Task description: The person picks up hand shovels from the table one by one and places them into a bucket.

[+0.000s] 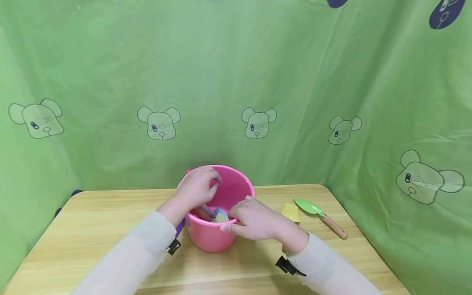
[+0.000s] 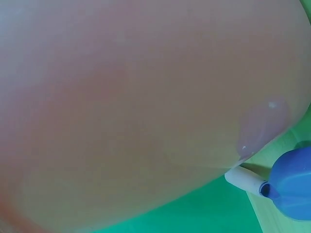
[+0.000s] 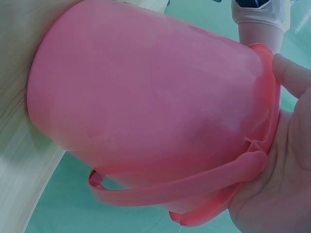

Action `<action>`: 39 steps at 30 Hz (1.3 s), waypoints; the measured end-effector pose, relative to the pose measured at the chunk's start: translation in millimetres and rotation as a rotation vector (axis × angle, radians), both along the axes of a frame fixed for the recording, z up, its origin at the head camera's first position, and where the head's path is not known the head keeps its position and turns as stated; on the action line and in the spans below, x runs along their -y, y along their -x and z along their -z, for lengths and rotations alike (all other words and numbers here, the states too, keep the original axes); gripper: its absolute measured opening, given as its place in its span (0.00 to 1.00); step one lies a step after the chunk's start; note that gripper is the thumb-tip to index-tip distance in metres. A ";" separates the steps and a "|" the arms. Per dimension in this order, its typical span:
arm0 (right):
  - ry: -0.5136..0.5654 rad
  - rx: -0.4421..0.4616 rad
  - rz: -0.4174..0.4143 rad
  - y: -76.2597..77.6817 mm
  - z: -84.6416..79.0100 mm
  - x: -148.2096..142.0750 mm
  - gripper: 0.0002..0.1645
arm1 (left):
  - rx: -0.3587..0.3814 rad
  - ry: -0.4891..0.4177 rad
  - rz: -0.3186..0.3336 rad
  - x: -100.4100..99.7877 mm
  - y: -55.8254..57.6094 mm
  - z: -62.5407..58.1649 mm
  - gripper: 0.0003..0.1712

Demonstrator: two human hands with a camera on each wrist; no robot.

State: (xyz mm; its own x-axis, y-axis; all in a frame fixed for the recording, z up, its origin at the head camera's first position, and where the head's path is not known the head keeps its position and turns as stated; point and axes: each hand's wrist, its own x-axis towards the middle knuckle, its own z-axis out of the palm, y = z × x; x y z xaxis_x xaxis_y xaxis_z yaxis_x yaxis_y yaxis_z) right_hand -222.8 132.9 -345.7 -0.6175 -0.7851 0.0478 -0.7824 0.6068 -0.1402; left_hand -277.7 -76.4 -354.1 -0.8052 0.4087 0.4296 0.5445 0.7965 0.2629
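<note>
Clamps near-side rim [image 1: 215,224] of pink bucket [image 1: 212,239], upright on worktop [image 1: 99,217], in right hand [image 1: 256,219] | poises left hand [image 1: 197,186] over bucket, cannot tell whether gripping | toys [image 1: 221,214] inside bucket; keep rim braced, lift clear

wood-grain table [image 1: 92,221] under pink bucket [image 1: 211,235], yellow toy [image 1: 290,212], green trowel [image 1: 309,206], blue tool [image 2: 292,183]

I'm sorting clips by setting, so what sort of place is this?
Probably a small screened-off filming or play corner indoors: green sheeting printed with cartoon animal heads hangs behind and on both sides of a wooden table, where a pink bucket stands.
</note>
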 end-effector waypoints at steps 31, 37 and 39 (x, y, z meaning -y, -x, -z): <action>-0.019 -0.002 0.004 0.7 2.3 -1.8 0.27 | -0.015 -0.481 -0.268 75.2 11.6 -10.2 0.17; -0.015 0.006 0.014 0.4 2.2 -1.9 0.28 | 0.084 -0.456 -0.305 87.0 18.3 2.9 0.19; -0.015 0.010 0.016 0.2 2.7 -1.9 0.28 | 0.120 -0.437 -0.313 89.9 20.4 9.7 0.20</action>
